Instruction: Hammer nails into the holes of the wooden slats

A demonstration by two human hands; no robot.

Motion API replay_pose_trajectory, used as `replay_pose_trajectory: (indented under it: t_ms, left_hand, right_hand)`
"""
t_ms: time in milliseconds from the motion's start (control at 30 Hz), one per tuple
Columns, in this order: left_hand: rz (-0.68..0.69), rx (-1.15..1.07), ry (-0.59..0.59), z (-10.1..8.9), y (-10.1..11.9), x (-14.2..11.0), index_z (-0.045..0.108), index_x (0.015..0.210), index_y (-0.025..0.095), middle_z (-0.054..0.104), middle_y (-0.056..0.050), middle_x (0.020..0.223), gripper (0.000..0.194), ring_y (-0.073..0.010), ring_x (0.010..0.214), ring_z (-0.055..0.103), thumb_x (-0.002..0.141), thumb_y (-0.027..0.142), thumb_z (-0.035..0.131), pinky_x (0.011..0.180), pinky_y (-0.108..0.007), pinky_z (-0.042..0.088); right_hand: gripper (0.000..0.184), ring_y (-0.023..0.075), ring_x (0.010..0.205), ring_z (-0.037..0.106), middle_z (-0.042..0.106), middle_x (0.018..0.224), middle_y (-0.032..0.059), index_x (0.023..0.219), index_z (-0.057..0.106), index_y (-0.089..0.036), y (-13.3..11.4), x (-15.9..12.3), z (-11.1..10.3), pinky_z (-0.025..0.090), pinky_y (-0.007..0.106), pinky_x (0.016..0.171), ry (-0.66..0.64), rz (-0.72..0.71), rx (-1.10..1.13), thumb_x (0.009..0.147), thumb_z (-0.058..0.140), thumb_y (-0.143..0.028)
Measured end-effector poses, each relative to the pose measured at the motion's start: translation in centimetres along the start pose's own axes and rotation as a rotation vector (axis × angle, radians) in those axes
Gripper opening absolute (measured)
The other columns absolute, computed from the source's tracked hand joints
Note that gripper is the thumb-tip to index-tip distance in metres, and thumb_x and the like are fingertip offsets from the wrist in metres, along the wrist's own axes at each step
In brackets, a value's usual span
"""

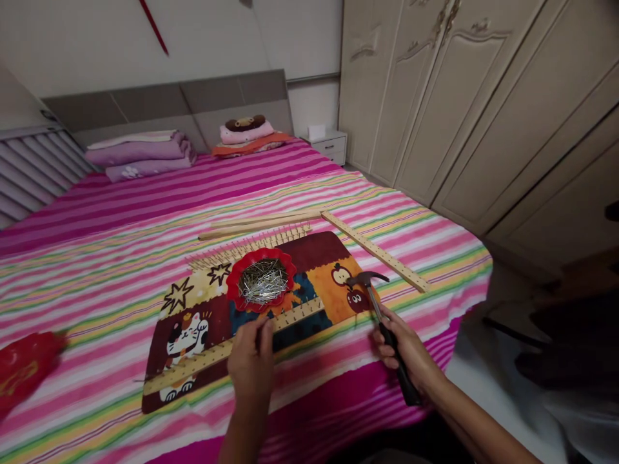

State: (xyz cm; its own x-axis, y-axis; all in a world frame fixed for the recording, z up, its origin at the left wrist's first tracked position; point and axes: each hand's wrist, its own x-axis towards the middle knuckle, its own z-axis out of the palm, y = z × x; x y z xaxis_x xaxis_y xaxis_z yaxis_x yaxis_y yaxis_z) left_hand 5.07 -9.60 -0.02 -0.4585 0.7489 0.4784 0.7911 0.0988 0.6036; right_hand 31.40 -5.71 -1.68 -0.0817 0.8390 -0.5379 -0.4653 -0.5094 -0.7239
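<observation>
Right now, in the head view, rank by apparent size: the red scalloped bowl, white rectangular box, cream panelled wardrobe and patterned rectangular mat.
1. Cream wardrobe
2. Patterned mat
3. Red bowl
4. White box

A cream wardrobe [464, 96] with panelled doors stands at two o'clock. Between twelve and one, a nightstand [333, 147] carries a small white box [316, 132]. Folded pink and orange bedding [245, 133] lies at eleven, lilac blankets [145, 153] at ten, a slatted panel [36, 169] at nine.
</observation>
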Motion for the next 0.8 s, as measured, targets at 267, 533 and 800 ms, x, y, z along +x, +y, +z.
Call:
replay_pose_trajectory:
  t_ms: [267,533,800]
  left_hand:
    - [-0.117,0.568,-0.603,-0.2,0.8,9.1,0.070,0.083,0.022,0.071,-0.007,0.086,0.020,-0.0228,0.083,0.063,0.077,0.027,0.051,0.072,-0.032,0.043]
    - [-0.230,0.556,-0.772,1.4,1.4,11.3,0.069,0.075,0.019,0.071,-0.008,0.080,0.018,-0.0213,0.076,0.064,0.065,0.014,0.056,0.065,-0.028,0.041]
    - [-0.517,-0.239,-0.645,-4.3,-0.3,9.8,0.071,0.079,0.018,0.066,0.000,0.066,0.027,-0.0131,0.061,0.056,0.056,0.033,0.070,0.059,-0.024,0.042]
  right_hand:
    - [0.056,0.0038,0.032,0.033,0.047,0.052,-0.0083,0.129,0.042,-0.029,1.9,1.5,-1.8,0.020,0.009,0.030,-0.039,-0.022,0.044,0.077,0.062,-0.033]
    - [0.060,0.0037,0.033,0.033,0.047,0.052,-0.0081,0.132,0.038,-0.030,1.7,1.8,-2.2,0.018,0.009,0.031,-0.078,0.017,0.081,0.077,0.062,-0.034]
    - [0.053,0.0035,0.032,0.032,0.046,0.052,-0.0086,0.128,0.041,-0.030,1.6,1.6,-2.0,0.017,0.009,0.031,-0.076,0.017,0.071,0.078,0.060,-0.033]
